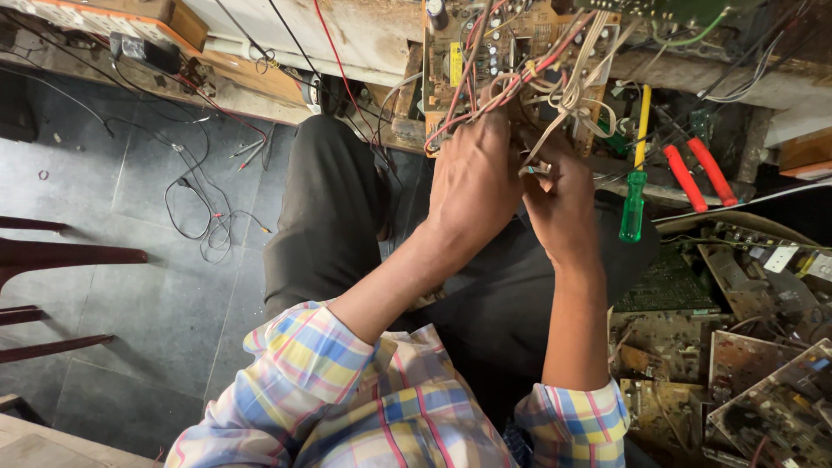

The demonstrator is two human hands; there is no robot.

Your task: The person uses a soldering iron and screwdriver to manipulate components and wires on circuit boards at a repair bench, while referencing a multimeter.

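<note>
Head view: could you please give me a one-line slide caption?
Both hands, left hand and right hand, work among the wires of a circuit board.

A dark grey tiled floor (156, 286) fills the left of the scene, lit evenly with little shadow. On the floor, a loose black cable (195, 217) coils near its upper middle. At the floor's left edge stand the dark red wooden rails of a chair (61, 256). Above the floor runs a worn, pale wooden bench edge (260, 52). At the floor's lower left corner lies a light wooden board (43, 442).
</note>
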